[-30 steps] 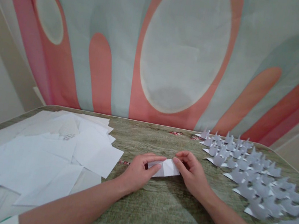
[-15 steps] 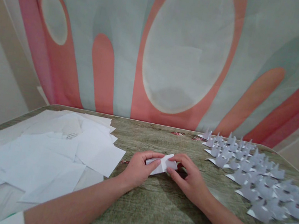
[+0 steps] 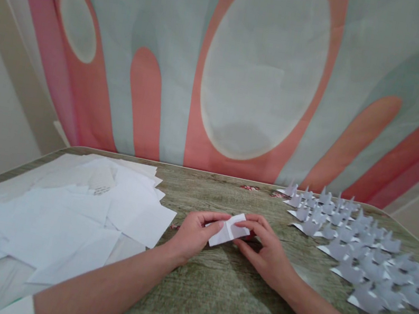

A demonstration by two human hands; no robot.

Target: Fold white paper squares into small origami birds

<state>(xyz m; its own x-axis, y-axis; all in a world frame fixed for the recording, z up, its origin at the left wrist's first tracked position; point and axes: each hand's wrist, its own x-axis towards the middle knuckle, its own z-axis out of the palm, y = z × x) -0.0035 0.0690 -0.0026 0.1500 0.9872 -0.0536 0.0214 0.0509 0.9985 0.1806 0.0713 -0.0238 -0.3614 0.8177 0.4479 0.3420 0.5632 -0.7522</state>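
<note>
A small folded piece of white paper point(image 3: 225, 233) is held just above the middle of the table, with a crease running across it. My left hand point(image 3: 195, 234) grips its left side, thumb on top and fingers behind. On the right side, my right hand point(image 3: 262, 246) pinches the paper, its index finger lying over the upper face and the thumb at the lower edge. The fingertips behind the paper are partly hidden.
Loose white sheets point(image 3: 58, 217) lie in an overlapping pile on the left. Rows of folded white paper figures point(image 3: 372, 262) stand along the right. The wood-patterned tabletop point(image 3: 185, 303) meets a coloured backdrop point(image 3: 184, 67) at the rear.
The paper has opened flatter between my hands, its lower left edge showing more. My right fingers have shifted slightly across its face. Both arms stay nearly in place.
</note>
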